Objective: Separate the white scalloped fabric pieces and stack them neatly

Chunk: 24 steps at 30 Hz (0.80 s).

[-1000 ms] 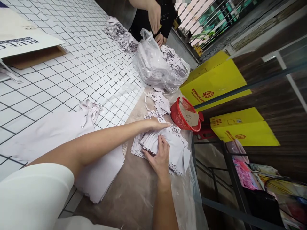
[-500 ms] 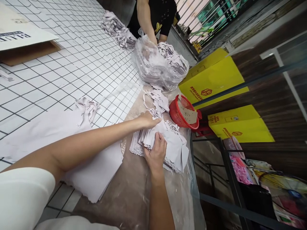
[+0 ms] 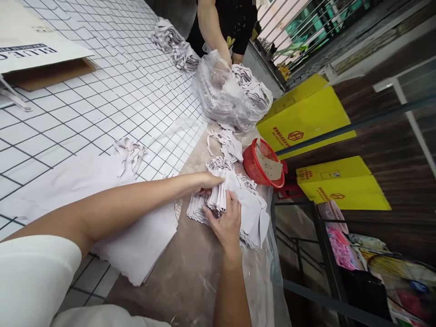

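Note:
A stack of pale, scalloped-edged fabric pieces [image 3: 250, 200] lies on the plastic-covered part of the table. My left hand [image 3: 205, 180] grips a bunch of its layers from the left side, its thumb on top and its other fingers mostly hidden. On the near side, my right hand [image 3: 226, 223] holds the same bunch, with the thumb at the left and the fingers over the top. Between the hands the bunched layers stand with their folded edges showing. A larger flat stack of pale fabric [image 3: 143, 247] lies under and beside my left forearm.
A red plastic basket [image 3: 250, 163] holding a piece of cardboard stands right of the stack. Beyond, a co-worker's arm [image 3: 218, 32] reaches to a clear plastic bag [image 3: 218, 97] of fabric pieces. A carton [image 3: 51, 75] lies far left; yellow boxes [image 3: 309, 118] stand right.
My hands have squeezed the upper fabric layers into an upright bunch, where they lay flatter before. My right fingers have shifted around its edge. The view has moved slightly.

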{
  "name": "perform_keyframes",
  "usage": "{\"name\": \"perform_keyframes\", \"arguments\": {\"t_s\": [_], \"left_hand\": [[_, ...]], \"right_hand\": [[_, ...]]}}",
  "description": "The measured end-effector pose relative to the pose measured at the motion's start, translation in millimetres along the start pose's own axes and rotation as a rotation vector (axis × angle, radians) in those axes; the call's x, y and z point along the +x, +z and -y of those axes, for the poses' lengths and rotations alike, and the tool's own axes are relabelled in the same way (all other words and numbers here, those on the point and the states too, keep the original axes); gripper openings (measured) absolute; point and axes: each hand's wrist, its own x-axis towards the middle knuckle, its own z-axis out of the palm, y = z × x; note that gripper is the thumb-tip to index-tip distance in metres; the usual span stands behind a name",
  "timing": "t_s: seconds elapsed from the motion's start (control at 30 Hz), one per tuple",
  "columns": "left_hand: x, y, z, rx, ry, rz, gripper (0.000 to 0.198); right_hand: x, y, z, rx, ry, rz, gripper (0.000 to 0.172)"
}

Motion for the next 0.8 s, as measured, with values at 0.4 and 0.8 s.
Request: {"name": "perform_keyframes", "arguments": {"t_s": [0.4, 0.8], "left_hand": [[1.0, 3.1, -6.9, -0.161, 0.000, 0.112, 0.036], [9.5, -1.6, 16.2, -0.098, 0.008, 0.069, 0.023]], "right_hand": [[2.7, 5.8, -7.0, 0.072, 0.179, -0.119, 0.082], [2.2, 7.3, -11.0, 0.029, 0.132, -0.126, 0.045]]}}
